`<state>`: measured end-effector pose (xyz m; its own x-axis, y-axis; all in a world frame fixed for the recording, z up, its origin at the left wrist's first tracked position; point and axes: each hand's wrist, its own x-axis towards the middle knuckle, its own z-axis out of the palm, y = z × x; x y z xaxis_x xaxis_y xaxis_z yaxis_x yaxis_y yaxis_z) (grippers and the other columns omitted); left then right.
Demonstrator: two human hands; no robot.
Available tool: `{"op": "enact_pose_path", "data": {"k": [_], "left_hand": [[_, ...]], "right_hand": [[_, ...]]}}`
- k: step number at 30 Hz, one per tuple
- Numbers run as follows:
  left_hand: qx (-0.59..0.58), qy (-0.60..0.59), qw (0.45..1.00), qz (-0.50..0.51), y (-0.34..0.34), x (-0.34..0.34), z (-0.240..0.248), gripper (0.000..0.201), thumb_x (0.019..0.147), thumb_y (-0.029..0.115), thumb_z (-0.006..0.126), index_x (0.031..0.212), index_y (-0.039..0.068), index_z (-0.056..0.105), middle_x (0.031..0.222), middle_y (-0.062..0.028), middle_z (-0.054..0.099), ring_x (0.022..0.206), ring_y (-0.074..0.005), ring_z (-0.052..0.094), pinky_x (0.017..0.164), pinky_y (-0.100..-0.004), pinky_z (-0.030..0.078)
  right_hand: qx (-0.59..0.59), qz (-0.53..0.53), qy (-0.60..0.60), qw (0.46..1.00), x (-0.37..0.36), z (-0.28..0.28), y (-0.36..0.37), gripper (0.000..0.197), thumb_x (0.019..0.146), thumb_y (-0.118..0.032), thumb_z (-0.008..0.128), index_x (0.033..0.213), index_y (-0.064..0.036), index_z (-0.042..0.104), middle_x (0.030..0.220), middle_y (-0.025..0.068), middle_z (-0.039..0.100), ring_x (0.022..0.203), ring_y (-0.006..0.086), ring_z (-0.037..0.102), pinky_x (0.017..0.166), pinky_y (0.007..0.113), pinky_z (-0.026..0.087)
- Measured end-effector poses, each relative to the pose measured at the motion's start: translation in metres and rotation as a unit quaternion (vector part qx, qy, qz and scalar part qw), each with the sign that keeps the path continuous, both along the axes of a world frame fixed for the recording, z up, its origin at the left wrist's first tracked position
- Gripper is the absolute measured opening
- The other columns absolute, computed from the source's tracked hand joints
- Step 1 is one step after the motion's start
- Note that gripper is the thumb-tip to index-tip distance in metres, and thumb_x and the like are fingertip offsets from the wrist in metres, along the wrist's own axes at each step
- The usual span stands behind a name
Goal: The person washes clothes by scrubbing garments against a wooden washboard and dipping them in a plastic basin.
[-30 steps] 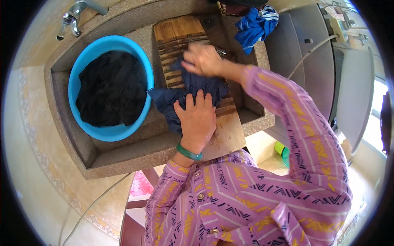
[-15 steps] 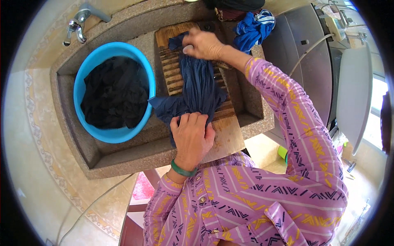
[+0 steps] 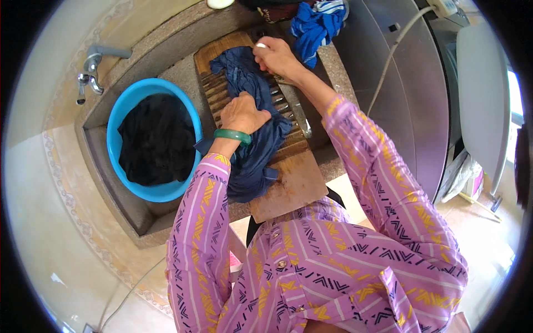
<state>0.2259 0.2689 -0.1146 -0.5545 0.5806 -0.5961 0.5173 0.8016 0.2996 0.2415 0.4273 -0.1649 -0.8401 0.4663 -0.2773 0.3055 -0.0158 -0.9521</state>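
A dark blue garment (image 3: 258, 152) lies bunched lengthwise over a ridged wooden washboard (image 3: 288, 183), its lower end hanging past the board's left side. My left hand (image 3: 241, 115), with a green bangle at the wrist, presses on the middle of the cloth, fingers closed on it. Near the board's upper right, my right hand (image 3: 276, 58) is curled beside the garment's far end. A small pale spot shows at its fingers; I cannot make out what they hold. The washboard leans in a stone sink (image 3: 158, 225).
Left in the sink stands a blue basin (image 3: 114, 144) with dark wet cloth (image 3: 158, 139). A tap (image 3: 91, 69) is on the wall at upper left. Blue and white cloth (image 3: 315, 30) lies on the far right rim, beside a grey appliance (image 3: 388, 72). A narrow greyish thing (image 3: 300, 114) lies along the board.
My left hand has moved up the board, from the garment's lower end to its middle. My right hand has come off the garment's far end to its right. The view has shifted.
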Motion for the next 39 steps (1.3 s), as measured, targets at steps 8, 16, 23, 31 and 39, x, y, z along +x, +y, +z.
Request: {"op": "enact_pose_path", "data": {"k": [8,16,23,31,39], "left_hand": [[0.406,-0.510,0.622,0.434,-0.044,-0.044,0.029,0.010,0.078,0.009,0.055,0.085,0.006,0.060,0.091,-0.0092,0.064,0.085,-0.0235,0.062,0.075,-0.0383,0.050],[0.564,-0.582,0.463,0.360,-0.072,-0.073,0.186,0.050,0.090,0.037,0.047,0.103,-0.010,0.057,0.104,-0.0264,0.061,0.101,-0.0380,0.057,0.094,-0.0494,0.043],[0.663,-0.520,0.415,0.343,-0.046,-0.061,0.226,0.042,0.087,0.032,0.048,0.094,-0.009,0.056,0.097,-0.0244,0.061,0.099,-0.0355,0.056,0.099,-0.0494,0.038],[0.705,-0.332,0.407,0.477,-0.064,0.030,0.176,0.046,0.086,0.024,0.047,0.120,-0.006,0.049,0.121,-0.0209,0.055,0.115,-0.0325,0.051,0.103,-0.0505,0.035],[0.493,-0.442,0.441,0.606,-0.126,0.110,0.055,0.037,0.090,0.022,0.055,0.122,0.004,0.051,0.119,-0.0085,0.057,0.108,-0.0219,0.054,0.094,-0.0373,0.043]], "right_hand": [[-0.203,-0.093,0.039,0.974,0.096,0.056,-0.011,0.013,0.085,-0.008,0.049,0.079,-0.0036,0.059,0.064,0.0031,0.058,0.050,0.0085,0.052,0.040,0.023,0.036],[-0.303,0.201,0.057,0.930,0.140,0.109,-0.051,0.026,0.078,0.001,0.044,0.096,0.0044,0.062,0.058,-0.0001,0.048,0.046,0.0058,0.039,0.042,0.021,0.029],[-0.349,0.113,0.009,0.930,0.055,0.093,-0.070,0.013,0.079,-0.001,0.048,0.086,0.0068,0.056,0.064,0.0107,0.054,0.044,0.0137,0.043,0.037,0.029,0.034],[-0.378,0.029,-0.060,0.923,-0.014,0.082,-0.013,0.011,0.078,0.001,0.041,0.070,-0.0033,0.047,0.061,0.0102,0.049,0.043,0.0123,0.035,0.039,0.029,0.028],[0.294,0.003,0.122,0.948,0.024,0.020,-0.045,0.014,0.081,-0.014,0.054,0.090,-0.0038,0.059,0.075,0.0178,0.062,0.073,0.0334,0.063,0.065,0.041,0.049]]}}
